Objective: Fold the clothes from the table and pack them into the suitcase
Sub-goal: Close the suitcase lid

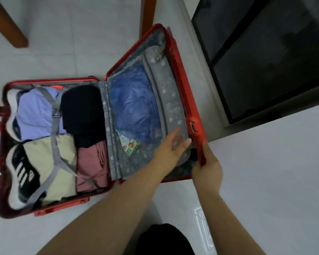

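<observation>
Tile floor [265, 172]; right hand [207, 168] grips suitcase lid [184, 89]; left hand [170, 146] touches divider [166, 92].

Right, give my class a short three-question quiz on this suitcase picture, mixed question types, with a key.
1. True or false: the right hand grips the raised rim of the red suitcase.
2. Which garment lies beside the black-and-white sneaker? A pale yellow, B green, C orange.
3. Fill in: the left hand rests flat on the grey dotted ____.
Key: 1 true; 2 A, the pale yellow garment; 3 divider.
</observation>
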Demonstrator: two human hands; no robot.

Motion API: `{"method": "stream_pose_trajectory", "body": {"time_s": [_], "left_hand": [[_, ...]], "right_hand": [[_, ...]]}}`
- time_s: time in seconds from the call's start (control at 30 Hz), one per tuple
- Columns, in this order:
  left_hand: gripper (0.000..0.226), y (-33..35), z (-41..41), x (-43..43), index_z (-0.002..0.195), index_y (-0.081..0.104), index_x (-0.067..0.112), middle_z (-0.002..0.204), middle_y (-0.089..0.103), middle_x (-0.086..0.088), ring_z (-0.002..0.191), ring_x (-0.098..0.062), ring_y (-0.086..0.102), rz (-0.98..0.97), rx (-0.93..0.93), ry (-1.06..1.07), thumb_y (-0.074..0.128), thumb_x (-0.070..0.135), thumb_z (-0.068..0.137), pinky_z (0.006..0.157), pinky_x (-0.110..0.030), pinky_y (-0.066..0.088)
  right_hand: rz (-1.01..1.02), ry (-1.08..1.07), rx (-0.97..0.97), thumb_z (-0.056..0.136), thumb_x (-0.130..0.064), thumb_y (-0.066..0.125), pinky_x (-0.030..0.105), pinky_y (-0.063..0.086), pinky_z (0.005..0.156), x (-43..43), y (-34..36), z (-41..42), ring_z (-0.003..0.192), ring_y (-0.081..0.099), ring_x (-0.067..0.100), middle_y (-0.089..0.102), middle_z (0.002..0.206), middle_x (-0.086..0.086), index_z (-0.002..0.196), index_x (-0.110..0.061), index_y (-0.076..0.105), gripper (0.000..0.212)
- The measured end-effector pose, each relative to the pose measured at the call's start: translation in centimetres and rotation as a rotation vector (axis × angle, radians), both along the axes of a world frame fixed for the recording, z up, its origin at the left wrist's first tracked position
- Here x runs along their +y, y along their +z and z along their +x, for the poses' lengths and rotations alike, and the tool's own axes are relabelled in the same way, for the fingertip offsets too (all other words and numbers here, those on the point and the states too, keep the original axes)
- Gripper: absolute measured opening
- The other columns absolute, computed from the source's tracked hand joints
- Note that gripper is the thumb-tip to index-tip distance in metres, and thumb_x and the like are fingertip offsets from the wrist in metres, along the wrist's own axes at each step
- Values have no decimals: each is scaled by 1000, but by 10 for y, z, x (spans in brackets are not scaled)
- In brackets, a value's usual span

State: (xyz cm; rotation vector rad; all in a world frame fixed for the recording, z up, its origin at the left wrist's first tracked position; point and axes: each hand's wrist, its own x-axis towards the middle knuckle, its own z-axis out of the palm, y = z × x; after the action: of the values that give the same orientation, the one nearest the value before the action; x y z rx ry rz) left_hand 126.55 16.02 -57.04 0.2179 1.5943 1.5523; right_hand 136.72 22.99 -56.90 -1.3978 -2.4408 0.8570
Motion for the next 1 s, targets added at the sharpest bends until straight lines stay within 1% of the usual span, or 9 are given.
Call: {"method": "stream_pose_trajectory", "body": {"time_s": [0.1, 0.17, 0.3, 0.4, 0.5, 0.6, 0.7, 0.8, 1.0], "left_hand": [[52, 51, -23, -9, 136, 40, 18, 111, 58, 0, 98, -8, 56, -4, 64, 123, 63, 20, 89, 86, -13, 48], [54, 74, -33, -24, 133, 39, 15, 107, 57, 3, 94, -7, 58, -36, 57, 191, 65, 11, 86, 89, -21, 50], [64, 97, -43, -62, 132, 37, 13, 115, 53, 0, 105, -17, 55, -156, 53, 265, 71, 6, 79, 98, -38, 45], [68, 105, -49, -96, 135, 34, 11, 111, 53, 0, 105, -21, 56, -209, 98, 306, 70, -1, 78, 91, -32, 46], [80, 106, -58, -136, 145, 23, 16, 123, 51, -1, 114, -23, 54, -221, 91, 319, 68, -1, 80, 93, -34, 46], [97, 106, -65, -170, 150, 5, 24, 135, 45, 1, 116, -19, 53, -237, 97, 313, 70, 6, 81, 100, -43, 44], [101, 109, -66, -194, 149, -1, 29, 131, 37, 4, 118, -17, 45, -325, 197, 295, 73, 21, 80, 103, -38, 39], [96, 109, -67, -211, 150, 0, 30, 151, 15, -13, 137, -32, 21, -611, 373, 196, 63, 51, 81, 112, -46, 23], [104, 111, -81, -231, 149, -3, 31, 157, -9, -5, 144, -31, -3, -886, 310, 126, 48, 77, 72, 112, -59, -2]], "right_hand": [[74, 105, -44, 75, -9, 58, 54, 35, 106, -43, 28, -7, 113, 58, 31, 60, 128, 11, 136, -19, 52, 62], [132, 175, -119, 75, -20, 66, 55, 18, 112, -68, 49, -12, 123, 52, 31, 57, 133, 10, 134, -18, 53, 61], [136, 430, -209, 78, -68, 40, 57, 5, 107, -99, 87, -12, 135, 39, 30, 55, 136, 2, 136, -25, 50, 73], [-59, 475, -76, 78, -79, 33, 54, 11, 114, -100, 107, -15, 139, 29, 27, 46, 143, 1, 139, -36, 40, 75], [-299, 364, -28, 74, -73, 50, 38, 24, 113, -104, 120, -37, 138, 26, 18, 26, 153, -2, 143, -41, 21, 82], [-567, 386, -52, 79, -42, 71, 32, 39, 106, -125, 118, -59, 127, 42, 11, 32, 144, -12, 148, -37, 11, 91], [-511, 416, -119, 77, -41, 74, 41, 45, 102, -151, 112, -72, 126, 45, 16, 35, 145, -2, 151, -30, 8, 100], [-389, 465, -196, 71, -48, 76, 41, 40, 105, -182, 109, -82, 131, 38, 21, 29, 147, 2, 151, -23, 7, 109], [-360, 547, -184, 75, -42, 75, 41, 20, 116, -227, 101, -105, 143, 17, 23, 13, 157, 5, 151, -20, 2, 109]]}}
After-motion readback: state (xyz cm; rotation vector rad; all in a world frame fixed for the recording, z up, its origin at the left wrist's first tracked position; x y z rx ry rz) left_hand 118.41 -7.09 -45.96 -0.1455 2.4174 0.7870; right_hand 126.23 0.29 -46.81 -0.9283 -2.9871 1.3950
